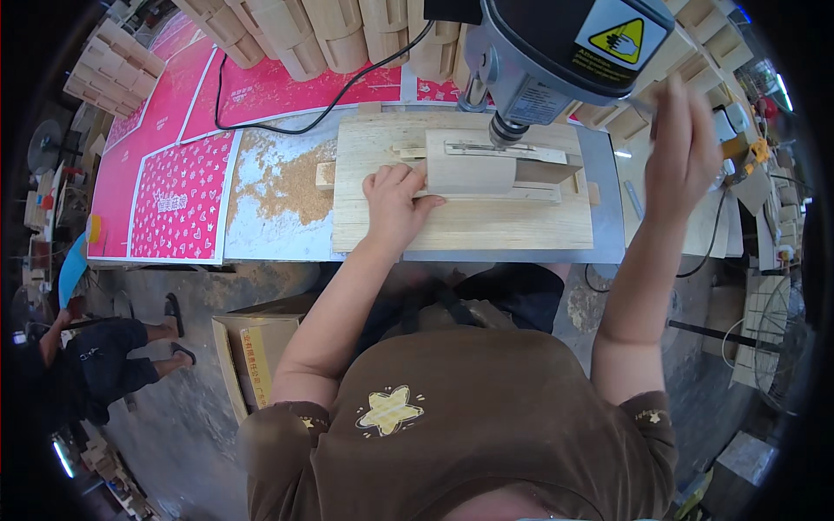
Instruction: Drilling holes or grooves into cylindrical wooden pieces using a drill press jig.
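Note:
A pale wooden block [469, 165] with a rounded face lies in a wooden jig [373, 227] on the bench. My left hand [398, 204] grips the block's left end, its thumb along the near side and its other fingers curled at the end. Above the block hangs a grey drill press [543, 69], and its chuck [506, 130] is over the block's far edge. Raised to the right of the machine head, my right hand [684, 152] is slightly blurred. Its fingers appear closed around the drill press lever [640, 104], which is mostly hidden.
Several grooved wooden pieces [334, 35] stand along the back on pink patterned sheeting [178, 204]. Sawdust [282, 178] covers the bench left of the jig. A black cable [334, 100] crosses behind it. Below stands a cardboard box [230, 347]; another person [104, 356] is at far left.

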A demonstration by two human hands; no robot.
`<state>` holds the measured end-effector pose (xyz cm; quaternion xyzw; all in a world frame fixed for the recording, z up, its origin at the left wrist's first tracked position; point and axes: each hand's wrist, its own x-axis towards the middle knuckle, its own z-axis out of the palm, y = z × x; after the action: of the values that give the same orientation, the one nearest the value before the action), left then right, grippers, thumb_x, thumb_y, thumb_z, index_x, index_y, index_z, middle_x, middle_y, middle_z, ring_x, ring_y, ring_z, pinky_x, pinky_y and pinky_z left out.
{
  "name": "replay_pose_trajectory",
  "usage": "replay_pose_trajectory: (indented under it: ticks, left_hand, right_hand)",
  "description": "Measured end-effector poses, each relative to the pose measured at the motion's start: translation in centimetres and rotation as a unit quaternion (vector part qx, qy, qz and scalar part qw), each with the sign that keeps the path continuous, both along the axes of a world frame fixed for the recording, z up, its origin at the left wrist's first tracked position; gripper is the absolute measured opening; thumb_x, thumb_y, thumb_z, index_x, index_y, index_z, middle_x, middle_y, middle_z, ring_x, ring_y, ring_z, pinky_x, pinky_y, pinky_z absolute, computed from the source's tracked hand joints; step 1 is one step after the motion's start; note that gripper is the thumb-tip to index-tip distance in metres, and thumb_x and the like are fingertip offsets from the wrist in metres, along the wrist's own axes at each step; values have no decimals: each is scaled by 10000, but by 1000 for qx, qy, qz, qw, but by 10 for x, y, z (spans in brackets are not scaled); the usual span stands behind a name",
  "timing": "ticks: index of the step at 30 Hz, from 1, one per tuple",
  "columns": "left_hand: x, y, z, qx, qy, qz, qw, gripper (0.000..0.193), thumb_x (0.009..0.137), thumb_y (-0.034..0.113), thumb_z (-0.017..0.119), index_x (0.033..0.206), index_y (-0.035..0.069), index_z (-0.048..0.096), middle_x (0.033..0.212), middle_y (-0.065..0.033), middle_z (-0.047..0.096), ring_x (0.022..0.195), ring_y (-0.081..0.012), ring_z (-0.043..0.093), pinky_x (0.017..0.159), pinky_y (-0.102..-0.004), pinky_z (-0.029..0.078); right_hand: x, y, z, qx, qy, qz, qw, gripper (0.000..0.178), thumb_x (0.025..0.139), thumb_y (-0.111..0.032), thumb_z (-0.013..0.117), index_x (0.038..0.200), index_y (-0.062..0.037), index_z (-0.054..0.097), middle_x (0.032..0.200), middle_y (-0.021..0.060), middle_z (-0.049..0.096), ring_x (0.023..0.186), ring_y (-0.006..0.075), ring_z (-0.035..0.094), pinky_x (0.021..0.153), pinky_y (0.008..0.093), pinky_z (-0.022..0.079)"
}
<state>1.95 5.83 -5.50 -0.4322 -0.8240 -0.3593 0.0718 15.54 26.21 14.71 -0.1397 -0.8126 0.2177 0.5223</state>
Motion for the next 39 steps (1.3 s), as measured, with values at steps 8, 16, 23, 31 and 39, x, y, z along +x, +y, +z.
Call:
replay_pose_trajectory:
  ticks: [8, 16, 23, 31, 39]
  left_hand:
    - [14, 41, 0, 36, -1, -18, 999, 525, 601, 266, 763, 1088, 150, 604, 802, -18, 527, 839, -236, 499, 785, -404, 319]
    - [20, 48, -26, 72, 5, -19, 997, 526, 535, 283, 771, 1012, 145, 599, 887, -24, 544, 919, -248, 509, 789, -428, 336]
    - [25, 40, -15, 65, -14, 0, 998, 642, 563, 268, 768, 1159, 158, 558, 895, -13, 520, 930, -233, 483, 838, -406, 303]
    - [24, 41, -26, 67, -26, -2, 997, 626, 587, 292, 773, 1165, 165, 567, 904, -2, 530, 920, -215, 484, 834, -393, 298]
    - [20, 46, -15, 77, -30, -17, 996, 606, 555, 320, 789, 1115, 196, 597, 841, 14, 539, 898, -197, 498, 796, -382, 291]
  right_hand:
    - [-50, 84, 36, 73, -73, -31, 994, 271, 891, -223, 492, 951, 1, 633, 719, 21, 566, 659, 82, 473, 597, 230, 377]
    - [46, -3, -66, -92, -85, 33, 992, 248, 942, -120, 434, 938, 39, 624, 642, -10, 451, 581, 62, 391, 527, 213, 296]
    - [13, 13, -157, -21, 61, 119, 991, 225, 951, -79, 405, 1010, 63, 569, 775, 66, 512, 712, 142, 464, 654, 241, 385]
    - [6, 58, -17, -129, -66, -57, 988, 314, 956, -221, 461, 1032, 56, 586, 831, 78, 559, 704, 134, 493, 613, 255, 402]
    - [-52, 204, 12, -31, -161, -9, 986, 516, 941, -378, 404, 1216, 43, 519, 1090, 139, 592, 949, 228, 533, 809, 348, 438]
